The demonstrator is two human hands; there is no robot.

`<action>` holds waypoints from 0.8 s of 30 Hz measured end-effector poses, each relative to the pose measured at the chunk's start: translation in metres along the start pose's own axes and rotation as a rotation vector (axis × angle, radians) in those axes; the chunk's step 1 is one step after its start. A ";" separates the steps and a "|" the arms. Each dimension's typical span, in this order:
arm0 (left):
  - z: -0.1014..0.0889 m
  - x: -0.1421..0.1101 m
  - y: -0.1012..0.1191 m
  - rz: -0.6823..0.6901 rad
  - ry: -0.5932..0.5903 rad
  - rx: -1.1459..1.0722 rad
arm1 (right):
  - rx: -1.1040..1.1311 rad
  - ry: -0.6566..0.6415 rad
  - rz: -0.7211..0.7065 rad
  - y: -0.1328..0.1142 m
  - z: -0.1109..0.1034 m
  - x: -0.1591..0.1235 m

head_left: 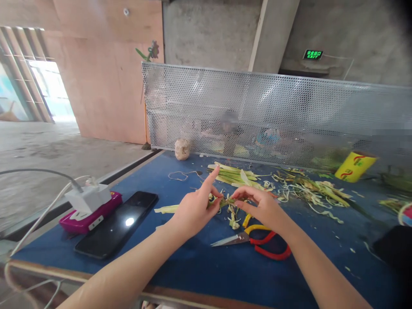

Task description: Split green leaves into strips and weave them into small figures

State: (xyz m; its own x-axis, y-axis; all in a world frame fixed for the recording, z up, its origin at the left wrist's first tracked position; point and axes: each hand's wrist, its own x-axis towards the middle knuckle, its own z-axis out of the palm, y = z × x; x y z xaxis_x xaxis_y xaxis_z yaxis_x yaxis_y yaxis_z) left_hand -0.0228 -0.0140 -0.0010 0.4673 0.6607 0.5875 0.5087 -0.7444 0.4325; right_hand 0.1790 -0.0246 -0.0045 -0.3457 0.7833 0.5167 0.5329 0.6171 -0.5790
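Note:
My left hand point(198, 208) pinches a greenish plant strip point(229, 200) between thumb and fingers, its index finger pointing up. Opposite it, my right hand point(259, 206) grips the same strip with thumb and fingertips. Pale curled bits hang below the strip. Scissors point(246, 238) with red and yellow handles lie under my right hand, blades toward the left. Behind my hands rests a bundle of long green and pale plant strips point(236, 175). A pale strip point(165, 209) sticks out left of my left hand.
A black phone point(117, 225) and a purple power strip point(92, 214) with a white plug lie left on the blue table point(199, 274). Plant scraps point(317, 191) are scattered right, near a yellow container point(355, 166). A perforated metal screen point(273, 113) borders the back, beside a pale carved lump point(182, 149).

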 end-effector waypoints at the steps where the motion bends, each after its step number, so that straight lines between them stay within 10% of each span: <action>1: 0.000 0.000 0.001 0.009 0.009 0.018 | 0.003 0.005 -0.001 -0.001 0.001 0.000; 15: 0.002 -0.001 -0.003 0.067 -0.082 0.097 | -0.617 0.124 -0.341 -0.016 0.008 -0.002; 24: -0.001 0.001 -0.005 0.119 -0.199 0.098 | -0.593 0.078 -0.391 -0.021 0.005 -0.004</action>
State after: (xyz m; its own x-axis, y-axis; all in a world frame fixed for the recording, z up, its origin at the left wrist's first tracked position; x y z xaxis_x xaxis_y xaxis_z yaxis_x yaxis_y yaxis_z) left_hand -0.0249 -0.0098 -0.0017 0.6566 0.5820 0.4798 0.5047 -0.8117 0.2940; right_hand 0.1648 -0.0404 0.0023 -0.5530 0.4918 0.6725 0.7192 0.6893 0.0872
